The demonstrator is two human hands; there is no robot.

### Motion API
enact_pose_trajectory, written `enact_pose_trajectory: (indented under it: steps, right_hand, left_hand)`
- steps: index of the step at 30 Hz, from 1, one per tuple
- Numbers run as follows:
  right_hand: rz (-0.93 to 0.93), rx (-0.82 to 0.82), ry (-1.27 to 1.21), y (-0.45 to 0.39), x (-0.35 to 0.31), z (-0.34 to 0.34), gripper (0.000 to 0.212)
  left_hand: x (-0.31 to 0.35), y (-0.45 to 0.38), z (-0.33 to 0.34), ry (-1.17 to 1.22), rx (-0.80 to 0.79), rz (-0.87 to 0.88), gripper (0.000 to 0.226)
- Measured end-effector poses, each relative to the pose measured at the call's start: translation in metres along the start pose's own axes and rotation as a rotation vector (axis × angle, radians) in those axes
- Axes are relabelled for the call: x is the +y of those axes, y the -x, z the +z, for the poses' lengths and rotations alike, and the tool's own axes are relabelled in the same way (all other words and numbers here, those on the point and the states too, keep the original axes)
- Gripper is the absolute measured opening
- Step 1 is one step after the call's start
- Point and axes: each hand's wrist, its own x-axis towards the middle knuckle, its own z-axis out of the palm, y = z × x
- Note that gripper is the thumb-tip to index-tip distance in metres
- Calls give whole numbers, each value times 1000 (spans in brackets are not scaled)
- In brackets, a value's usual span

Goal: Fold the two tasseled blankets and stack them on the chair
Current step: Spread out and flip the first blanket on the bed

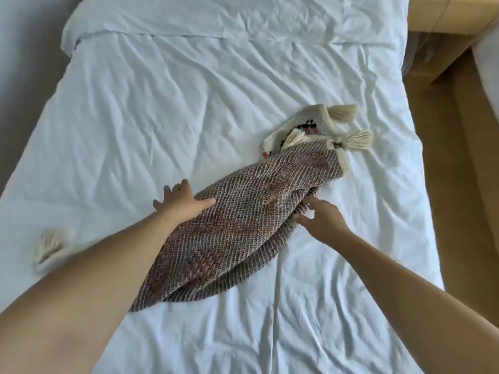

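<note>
Brown-and-cream woven tasseled blanket lies bunched between my hands. My left hand presses it flat-fingered; my right hand pinches its edge. Uneven pulling risks a skewed fold.

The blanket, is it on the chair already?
No, the blanket lies bunched on the bed, under both hands.

A bed with a wrinkled white sheet fills the view, a grey wall at left, tan wooden furniture at right.
</note>
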Motion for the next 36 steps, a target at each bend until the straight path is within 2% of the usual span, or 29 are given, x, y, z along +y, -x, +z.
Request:
enact_pose_trajectory:
  steps: [1,2,4,5,7,9,10,12,14,17,19,20,23,24,27,29,33,35,36]
  right_hand:
    - [2,4,-40,-6,0,9,59]
    - [10,20,-88,-9,-1,15,57]
    - [50,30,-213,-7,-4,28,52]
    - [76,47,-305,-7,-5,33,50]
    - [169,67,-554,-5,-8,36,48]
    - [248,76,-798,-2,-12,37,50]
    - [280,70,-860,1,-14,40,50]
    - [356,74,-857,7,-12,50,48]
    - [464,126,-857,16,0,63,38]
    - [565,179,-997,34,23,72,29]
    - [603,199,-1050,46,40,73,28]
    - [633,204,-1073,52,48,72,26]
    - [734,190,-1245,73,70,69,16]
    - [746,186,-1286,83,75,67,17]
    - [724,202,-1408,114,81,70,21]
    - [726,212,-1497,132,83,77,22]
    - [808,294,-1560,154,100,85,31]
    - [832,339,-1649,160,109,84,35]
    - [843,356,-1693,163,113,84,38]
  left_hand:
    - [8,-3,7,4,-31,12,97]
    - [17,-4,14,13,-22,57,80]
    - [33,15,32,-14,112,212,38]
    - [39,29,46,-32,189,309,25]
    - [46,69,80,-35,246,520,14]
    - [51,113,116,-31,186,714,15]
    - [54,134,133,-70,86,755,20]
    - [58,165,161,-144,-155,732,27]
    - [59,180,177,-110,-267,690,34]
    - [51,182,189,21,-228,650,27]
    - [42,177,192,40,-192,645,30]
    - [37,175,190,59,-129,657,33]
    - [31,160,180,62,212,717,47]
    - [35,155,175,28,223,693,58]
    - [61,144,166,-62,-17,594,82]
    - [73,140,173,-81,-131,563,74]
    - [68,141,184,-112,-114,581,33]
    - [62,145,183,-162,-89,582,32]
    - [60,147,184,-177,-84,588,39]
